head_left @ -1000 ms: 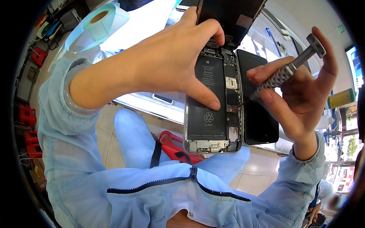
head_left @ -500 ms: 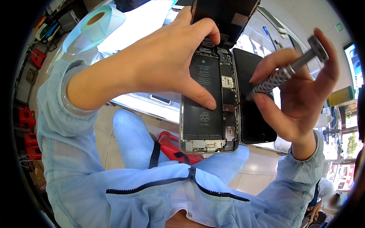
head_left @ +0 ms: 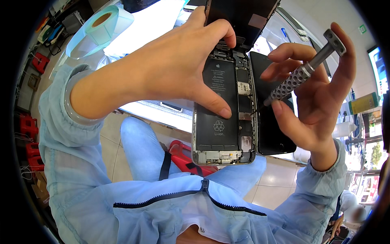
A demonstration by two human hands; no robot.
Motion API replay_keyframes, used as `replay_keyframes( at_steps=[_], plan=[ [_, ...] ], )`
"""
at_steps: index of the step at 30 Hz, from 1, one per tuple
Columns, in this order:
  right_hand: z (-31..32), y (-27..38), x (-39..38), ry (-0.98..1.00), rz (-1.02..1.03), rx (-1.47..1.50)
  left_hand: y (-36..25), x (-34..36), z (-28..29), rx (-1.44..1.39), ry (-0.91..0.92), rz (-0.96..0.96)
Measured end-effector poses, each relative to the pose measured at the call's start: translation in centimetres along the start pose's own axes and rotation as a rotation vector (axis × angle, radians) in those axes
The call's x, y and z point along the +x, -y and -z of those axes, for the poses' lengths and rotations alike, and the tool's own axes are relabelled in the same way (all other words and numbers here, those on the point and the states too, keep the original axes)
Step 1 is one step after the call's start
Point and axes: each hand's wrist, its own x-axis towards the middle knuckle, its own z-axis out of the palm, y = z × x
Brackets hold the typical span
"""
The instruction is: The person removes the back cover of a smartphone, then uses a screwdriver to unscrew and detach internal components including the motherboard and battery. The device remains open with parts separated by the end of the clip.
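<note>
An opened phone (head_left: 239,134) lies before me, its black battery (head_left: 219,134) and metal-covered boards exposed. Its screen panel (head_left: 235,16) stands raised at the far end. With my left hand (head_left: 174,65) I hold the phone: the thumb presses on the battery, and a curled finger rests by the raised panel. A grey metal screwdriver (head_left: 293,81) with a perforated grip is in my right hand (head_left: 321,105), the thumb against its shaft end and one finger at its rear cap. The thin tip reaches the phone's right edge, near a small metal bracket (head_left: 244,116).
A second black phone (head_left: 272,130) lies right beside the opened one. On the table's left are a label roll (head_left: 101,22) and a bright white sheet (head_left: 146,28). A yellow-green bottle (head_left: 362,103) stands at the right. Red stools (head_left: 28,126) are at the far left.
My right fingers have loosened and shifted along the screwdriver, and its rear end has moved up and slightly left. The grip looks turned. My left hand stays nearly still on the opened phone.
</note>
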Motion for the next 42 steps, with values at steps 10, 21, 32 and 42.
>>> replay_keyframes(
  at_steps=[10, 21, 32, 42],
  plan=[
    [0.3, 0.2, -0.1, 0.021, 0.116, -0.042, 0.2, 0.1, 0.1, 0.045, -0.037, -0.141],
    [-1.6, -0.5, -0.6, -0.061, 0.029, 0.148, 0.2, -0.1, -0.1, 0.049, -0.042, -0.126],
    [-2.1, 0.5, -0.3, -0.118, 0.016, 0.143, 0.3, -0.1, 0.0, 0.038, -0.042, -0.133],
    [-0.6, 0.9, 0.1, -0.074, -0.042, -0.006, 0.3, 0.0, 0.0, 0.071, -0.043, -0.148]
  ],
)
